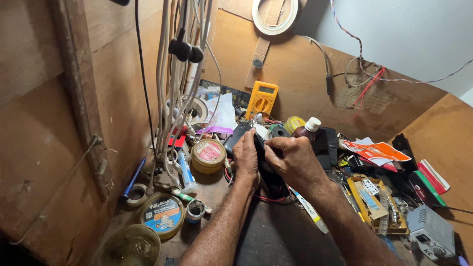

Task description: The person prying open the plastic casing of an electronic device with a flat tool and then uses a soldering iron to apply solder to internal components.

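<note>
Forearms lead in from 6 o'clock: left hand point(246, 156) and right hand point(294, 160) both grasping a small black device point(260, 150) mid-surface (casing seemingly closed); work looks early, yellow multimeter point(262, 98) idle at 12.

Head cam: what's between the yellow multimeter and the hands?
Head view: a roll of black tape and tangled wires lie between the yellow multimeter and the hands' black device.

Hemmed in left by hanging cables point(172, 88) and a round tin point(208, 155). Blocked right by a brown bottle point(306, 129) and cluttered yellow tray point(377, 209). Open only toward the dark mat point(281, 236) between the forearms.
</note>
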